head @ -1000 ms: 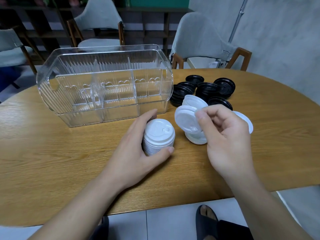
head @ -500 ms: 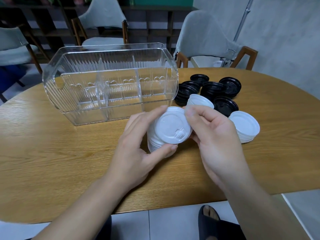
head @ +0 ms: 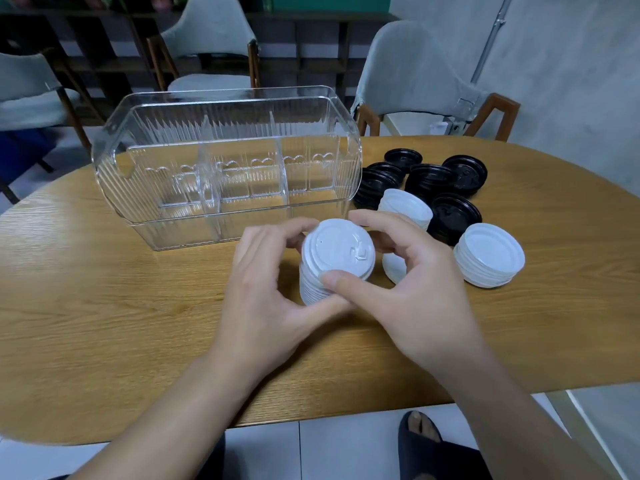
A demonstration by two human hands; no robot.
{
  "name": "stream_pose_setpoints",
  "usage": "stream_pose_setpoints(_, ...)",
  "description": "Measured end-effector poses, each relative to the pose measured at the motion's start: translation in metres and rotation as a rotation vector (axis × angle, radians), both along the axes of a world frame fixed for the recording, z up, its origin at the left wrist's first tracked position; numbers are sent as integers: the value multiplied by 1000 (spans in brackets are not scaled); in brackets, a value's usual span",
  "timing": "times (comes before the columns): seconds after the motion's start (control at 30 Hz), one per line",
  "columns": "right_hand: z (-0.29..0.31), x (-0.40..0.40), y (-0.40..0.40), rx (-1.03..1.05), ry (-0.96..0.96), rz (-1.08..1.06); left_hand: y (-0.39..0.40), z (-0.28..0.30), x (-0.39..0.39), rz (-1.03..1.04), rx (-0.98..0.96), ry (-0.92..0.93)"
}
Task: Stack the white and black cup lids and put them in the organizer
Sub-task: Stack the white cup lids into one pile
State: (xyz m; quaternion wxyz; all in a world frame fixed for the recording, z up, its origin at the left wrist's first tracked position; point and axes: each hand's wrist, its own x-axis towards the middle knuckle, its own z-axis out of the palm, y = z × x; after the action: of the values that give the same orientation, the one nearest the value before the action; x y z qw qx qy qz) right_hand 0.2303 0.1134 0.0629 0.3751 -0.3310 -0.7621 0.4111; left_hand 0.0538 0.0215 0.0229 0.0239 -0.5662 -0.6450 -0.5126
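Left grip: the left hand (head: 266,289) curls round the side of the white lid stack (head: 323,271), thumb low at the near side, fingers round the far side.
Right grip: the right hand (head: 412,292) pinches the top lid (head: 337,249) at its rim, thumb on the near edge, forefinger reaching over the far edge.
Where the stack is: near the middle of the bench (head: 104,306), just in front of the organizer (head: 225,161), and leaning a little.
Top lid risk: it looks not fully seated; pressed on one edge only, it may sit crooked and jam.
Stack risk: the column is tall and slanted; a squeeze or a sideways push could fan it out or topple it.
Neighbours: a second, tilted pile of white lids (head: 405,209) lies just behind the right hand, and a low white pile (head: 488,254) sits nearer the right edge; a wide wrist swing might knock either.
Black lids: the black lids (head: 433,178) lie scattered by the organizer's right end, unstacked and easy to scatter further.
Organizer: no lids show in its compartments; a leaning stack may catch on a divider.
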Motion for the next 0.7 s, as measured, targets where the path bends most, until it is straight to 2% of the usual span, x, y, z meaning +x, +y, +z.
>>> stream_pose_setpoints(0.23,-4,-1,5,21,-22,-112,4,-7,-7,-91,-276,-118)
stream_pose_setpoints(0.7,-21,-9,7,131,-175,27,4,-5,-6,-116,-351,-178)
